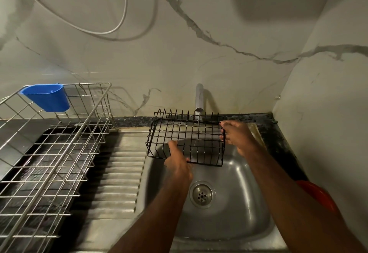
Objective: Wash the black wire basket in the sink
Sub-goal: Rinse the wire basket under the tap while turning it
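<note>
The black wire basket [186, 137] hangs in the air over the far half of the sink [235, 219], just under the spout of the tap [199, 98], its long axis running left to right across the view and its toothed back edge tilted up toward the wall; the right hand [237, 136] grips the short right end, fingers curled round the end wires at two heights, thumb hidden behind; the left hand [178, 163] holds the near long edge left of its middle, thumb reaching up over the mesh, the other fingers wrapped under the bottom rail as far as can be told; neither hand is slack, both are closed on wire; so the basket lies ahead of and between the two grips, with the greater part of its length stretching left beyond the left hand and unsupported there; the tap stands directly behind the right-hand third, which means the right hand is the nearer one to the tap and to any handle that may sit behind it, though none is plainly seen; whether water runs is hard to tell, faint streaks show through the mesh; the likely next move, sliding or turning the basket along its long axis under the spout, would pivot on the right-end grip while the left hand steers the near edge; the drain [202, 194] sits below and nearer the person, well apart from the basket.
</note>
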